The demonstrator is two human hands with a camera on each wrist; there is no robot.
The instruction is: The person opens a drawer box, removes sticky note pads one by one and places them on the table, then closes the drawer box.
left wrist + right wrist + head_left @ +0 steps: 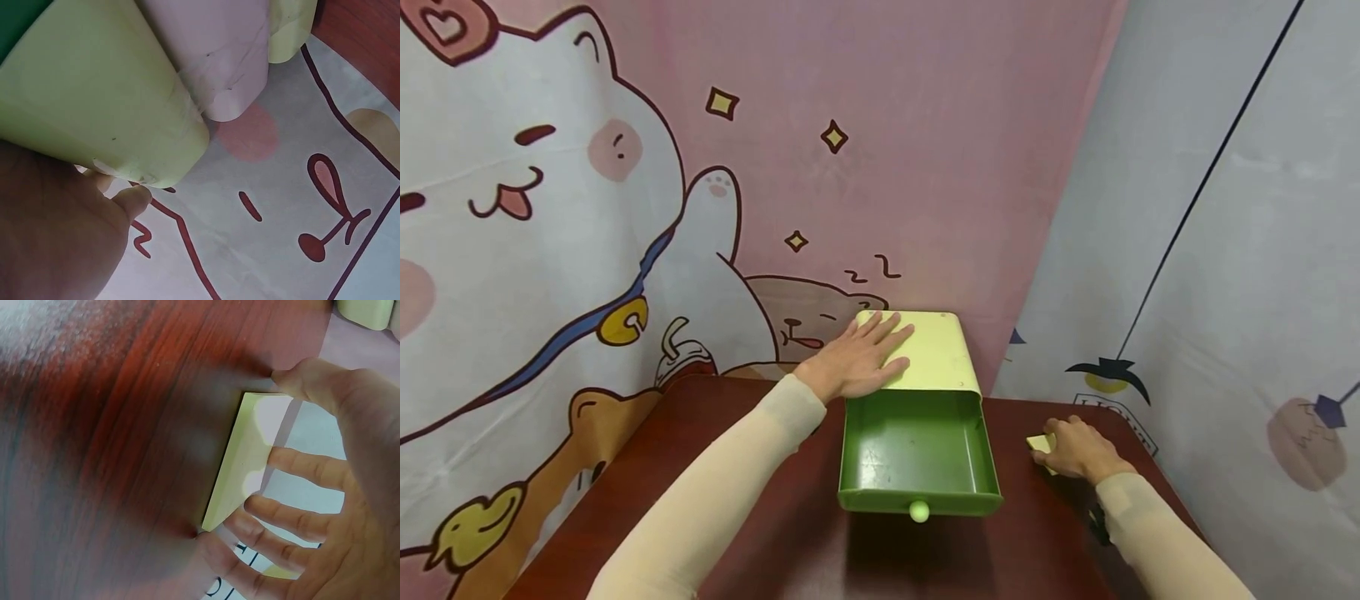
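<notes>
A drawer box with a pale yellow top stands on the table, its green drawer pulled out toward me and holding nothing. A round light green knob sits on the drawer's front. My left hand lies flat on the top, fingers spread toward the back edge. In the left wrist view its fingertips reach over the edge of the box. To the right, my right hand curls round a thin pale yellow block on the table, thumb by one end, fingers along the other side.
The dark red wooden table runs under everything. A cartoon-printed cloth hangs close behind the box, and a greyish cloth rises along the right. In the left wrist view a pink panel shows beside the pale outer wall.
</notes>
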